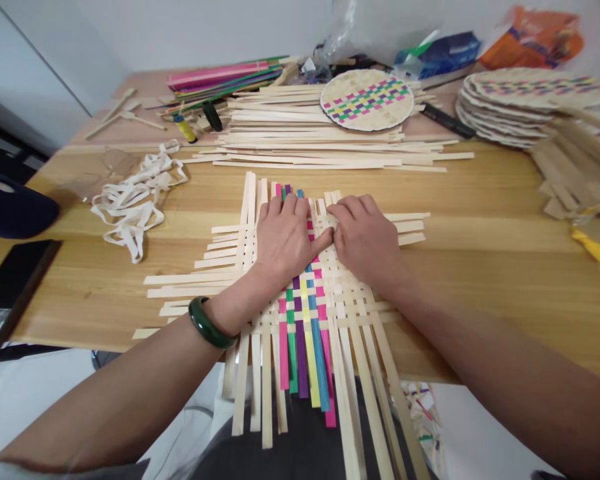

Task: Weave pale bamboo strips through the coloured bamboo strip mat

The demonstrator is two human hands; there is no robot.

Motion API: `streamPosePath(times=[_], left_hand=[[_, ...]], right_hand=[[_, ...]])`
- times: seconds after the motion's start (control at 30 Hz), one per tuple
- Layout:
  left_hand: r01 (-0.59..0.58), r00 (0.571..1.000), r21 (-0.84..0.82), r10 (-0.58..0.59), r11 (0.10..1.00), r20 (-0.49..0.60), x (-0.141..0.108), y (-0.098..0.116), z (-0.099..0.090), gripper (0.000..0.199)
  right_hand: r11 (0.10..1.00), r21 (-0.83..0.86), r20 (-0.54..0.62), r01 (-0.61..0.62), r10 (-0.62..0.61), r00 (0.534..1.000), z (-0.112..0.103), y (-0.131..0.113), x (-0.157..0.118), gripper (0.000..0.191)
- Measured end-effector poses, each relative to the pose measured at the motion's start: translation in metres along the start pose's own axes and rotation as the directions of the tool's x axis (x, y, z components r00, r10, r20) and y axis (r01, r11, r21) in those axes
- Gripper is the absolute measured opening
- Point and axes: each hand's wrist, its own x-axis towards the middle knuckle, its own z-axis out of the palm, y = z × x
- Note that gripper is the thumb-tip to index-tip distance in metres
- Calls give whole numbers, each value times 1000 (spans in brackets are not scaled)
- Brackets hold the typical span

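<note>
A half-woven mat [347, 293] of pale flat strips, bamboo or wood by their look, lies on the table in front of me. Pink, green, purple, yellow and blue strips [300, 360] run lengthwise through its middle, their loose ends hanging over the near edge. My left hand [286, 237] rests flat on the weave left of centre, fingers forward and thumb stretched out to the right. On the right side of the weave, my right hand [363, 240] has its fingers bent down onto the pale strips, its tips beside my left thumb. The strips under both palms are hidden.
Loose pale strips [280, 143] lie behind the mat, with a finished round woven piece [367, 100] on them. A stack of round pieces [510, 110] stands back right. White tape [135, 193], a yellow thread spool [185, 129] and a dark device [17, 287] are at left.
</note>
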Motion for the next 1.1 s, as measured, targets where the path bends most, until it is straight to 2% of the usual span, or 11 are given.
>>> streamPosePath(times=[0.2,0.37,0.57,0.67,0.77,0.83,0.93,1.1], left_hand=[[-27,999,-44,25,999,-34,2,-2,5,50],[-25,1000,-61,24,998,-17,3,-3,4,51],[-22,1000,-59,21,998,-9,4,0,3,42],[5,1000,-81,-5,997,-6,1,-2,-4,36],[36,999,-220,-40,975,-13,-8,-12,-20,29],[27,997,-281,-46,959,-64,-18,-24,-30,29],[-28,996,-248,7,968,-84,-34,-39,-39,31],[-109,994,-177,112,978,4,-47,-42,-32,38]], right_hand=[[1000,-1,-6,0,0,1000,0,-1,0,23],[1000,-3,0,-6,6,1000,-1,-1,0,25],[1000,-1,-23,-7,7,1000,0,0,0,28],[1000,-5,-54,17,-17,998,1,1,-2,31],[999,-12,-81,53,-54,995,2,2,-3,32],[998,-18,-95,67,-68,993,2,3,-3,34],[996,-28,-105,85,-87,991,3,3,-3,33],[997,-16,-103,79,-80,991,4,5,-4,32]])
